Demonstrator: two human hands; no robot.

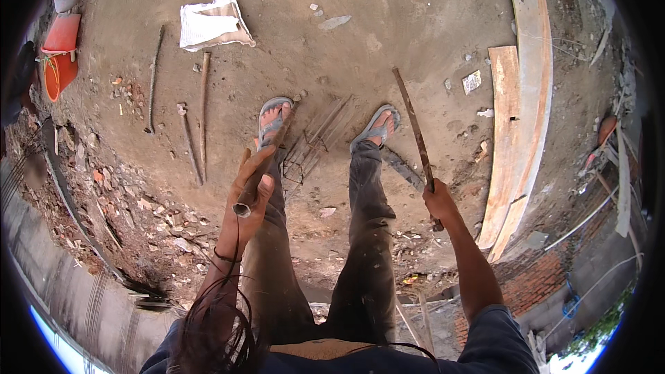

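Note:
My left hand (pixel 255 201) holds a hollow metal pipe (pixel 278 137) slanting up and away, its near open end by my palm. The pipe runs between thumb and fingers, its far end near my left sandal. To the right, my right hand (pixel 439 201) is closed round the lower part of a thin rusty rod (pixel 411 114) that points forward. Between my feet, bent thin metal bars (pixel 305 156) lie on the dirt with straight rods. Thin dark strands (pixel 222 305) hang across my left forearm; I cannot tell what they are.
A hammer-like tool (pixel 188 140), a brown rod (pixel 204 111) and a ribbed bar (pixel 155 76) lie left of a white sack (pixel 216 24). Red buckets (pixel 61 31) stand far left. Long wooden planks (pixel 504 131) lie right. Broken rubble (pixel 152 215) covers the near left ground.

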